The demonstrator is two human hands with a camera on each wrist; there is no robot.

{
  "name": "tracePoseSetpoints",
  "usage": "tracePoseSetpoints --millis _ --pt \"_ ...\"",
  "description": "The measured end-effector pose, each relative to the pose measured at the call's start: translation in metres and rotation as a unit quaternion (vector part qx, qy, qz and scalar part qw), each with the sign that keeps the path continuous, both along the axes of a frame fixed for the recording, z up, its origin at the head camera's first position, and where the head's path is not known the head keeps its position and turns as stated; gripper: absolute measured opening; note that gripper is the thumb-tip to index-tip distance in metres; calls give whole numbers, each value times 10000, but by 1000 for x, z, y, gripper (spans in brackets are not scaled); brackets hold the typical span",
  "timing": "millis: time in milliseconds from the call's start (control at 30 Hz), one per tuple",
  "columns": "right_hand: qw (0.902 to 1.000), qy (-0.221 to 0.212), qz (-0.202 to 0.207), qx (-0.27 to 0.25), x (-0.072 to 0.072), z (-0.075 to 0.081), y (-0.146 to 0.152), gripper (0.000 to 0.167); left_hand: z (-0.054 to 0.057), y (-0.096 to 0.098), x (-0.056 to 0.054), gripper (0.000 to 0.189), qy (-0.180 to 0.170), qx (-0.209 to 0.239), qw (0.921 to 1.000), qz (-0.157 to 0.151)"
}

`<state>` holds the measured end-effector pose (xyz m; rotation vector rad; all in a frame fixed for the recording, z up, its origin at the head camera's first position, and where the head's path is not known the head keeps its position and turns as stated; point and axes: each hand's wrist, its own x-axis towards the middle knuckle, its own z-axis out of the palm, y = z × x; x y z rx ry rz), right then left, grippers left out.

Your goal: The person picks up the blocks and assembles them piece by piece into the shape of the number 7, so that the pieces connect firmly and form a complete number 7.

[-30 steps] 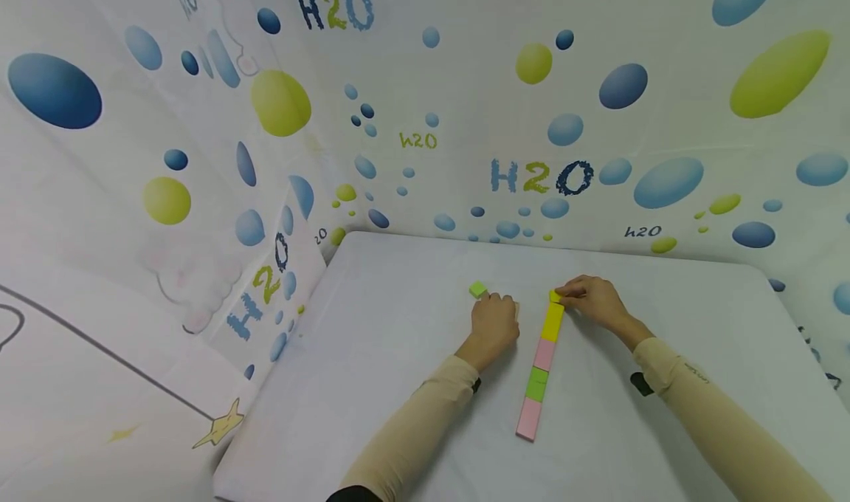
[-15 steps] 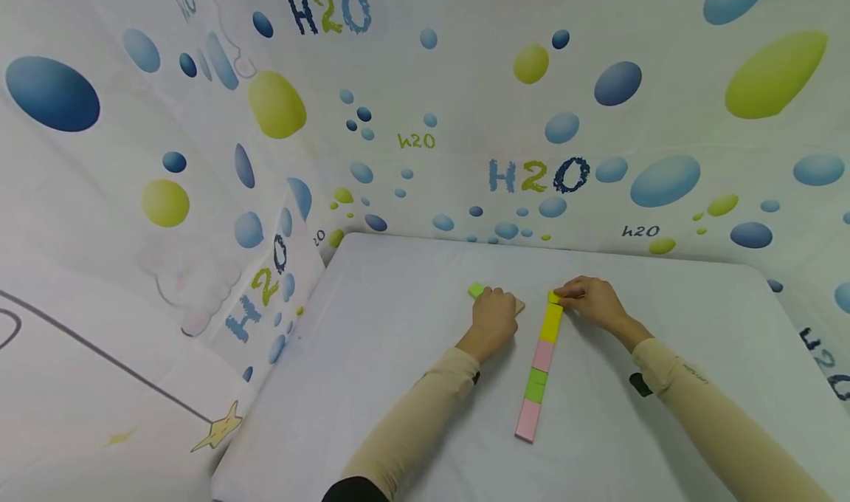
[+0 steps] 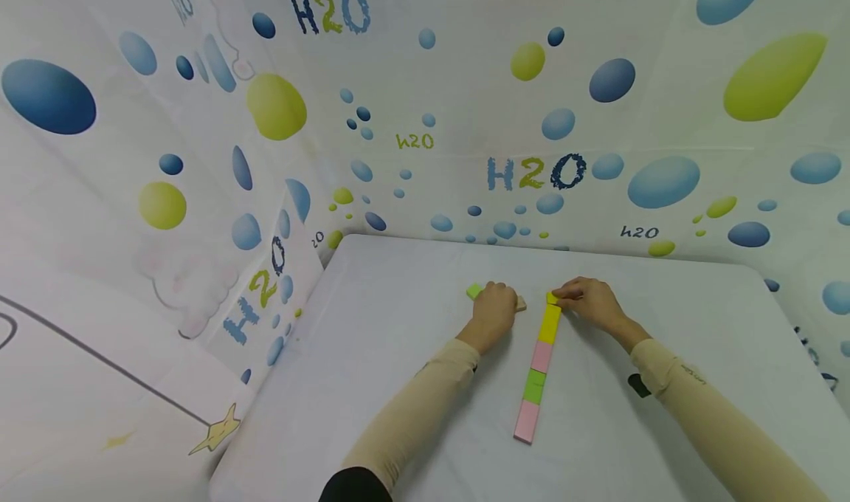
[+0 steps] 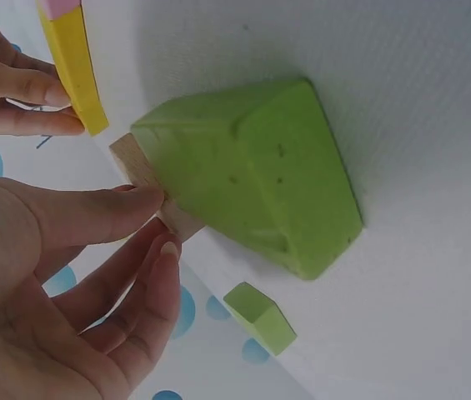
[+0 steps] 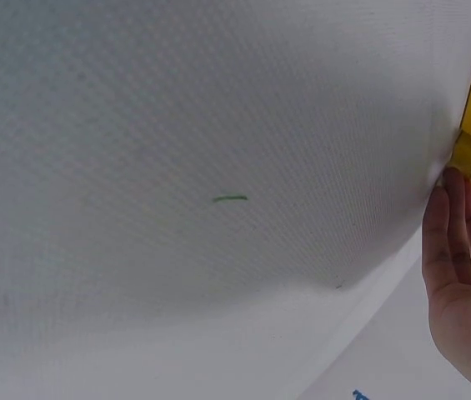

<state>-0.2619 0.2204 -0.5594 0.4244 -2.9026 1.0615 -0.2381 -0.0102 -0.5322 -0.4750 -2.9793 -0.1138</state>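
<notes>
My left hand point(image 3: 494, 311) pinches a plain wooden block point(image 4: 137, 160) between thumb and fingers. A larger green block point(image 4: 260, 175) lies close beside those fingertips in the left wrist view; the hand hides it in the head view. Beyond it sits a small light green block point(image 3: 474, 290). My right hand point(image 3: 593, 300) pinches a small yellow block point(image 5: 466, 154) at the far end of a row. Towards me the row continues with a longer yellow block point(image 3: 549, 323), a pink block point(image 3: 541, 356), a green section point(image 3: 534, 386) and another pink block point(image 3: 527, 421).
The blocks lie on a white table point(image 3: 358, 384) with rounded corners. Behind it rises a wall covering point(image 3: 465, 88) printed with blue and green bubbles and H2O lettering. The covering also closes off the left side.
Under my left hand the wooden block has turned a little, and its end sticks out further right. My right hand stays at the small yellow block. The head view has shifted slightly.
</notes>
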Motion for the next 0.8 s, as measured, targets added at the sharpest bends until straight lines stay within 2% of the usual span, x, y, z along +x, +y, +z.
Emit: tracePoseSetpoints --millis 333,567,800 --pt "10000 23 73 -20 1 3 0 23 0 1 -9 17 19 260 9996 -131" --pt "9999 50 124 -53 1 5 0 23 2 3 -13 16 -70 173 9997 -173" --pt "9998 66 158 -62 0 5 2 23 3 5 -15 13 11 69 9998 -207"
